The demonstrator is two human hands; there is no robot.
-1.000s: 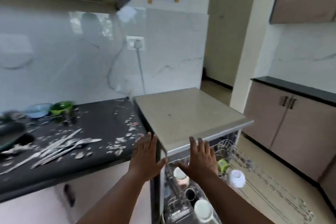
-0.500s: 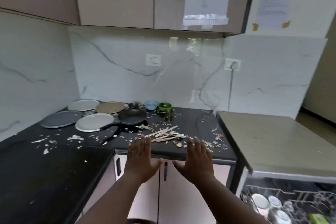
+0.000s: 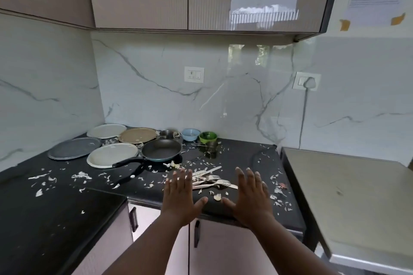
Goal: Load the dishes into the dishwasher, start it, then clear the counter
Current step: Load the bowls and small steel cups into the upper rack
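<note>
**Hands spread over the cutlery, nothing lifted yet**

Both of our hands hover flat with fingers straight and spread, holding nothing: the left hand (image 3: 181,194) and the right hand (image 3: 250,196) sit side by side above the front edge of the black worktop (image 3: 55,212). Between and just beyond our fingertips lies the loose pile of cutlery (image 3: 211,179), forks and knives crossed over one another among pale scraps (image 3: 81,175). Further out from the left hand stands the frying pan (image 3: 161,150), its handle pointing back towards us, with a cream plate (image 3: 112,155) just beside it and a grey plate (image 3: 74,148), a brown plate (image 3: 138,135) and another pale plate (image 3: 106,130) past that. Straight ahead near the wall we see a blue bowl (image 3: 190,134), a green bowl (image 3: 208,136) and a small steel cup (image 3: 211,147). To the right of our right hand is the dishwasher top (image 3: 348,196).

We judge the cutlery to be the next load. The pieces overlap, so a hasty grab could drop some or scatter more scraps. Scraps clinging to the forks could end up in the machine.
</note>
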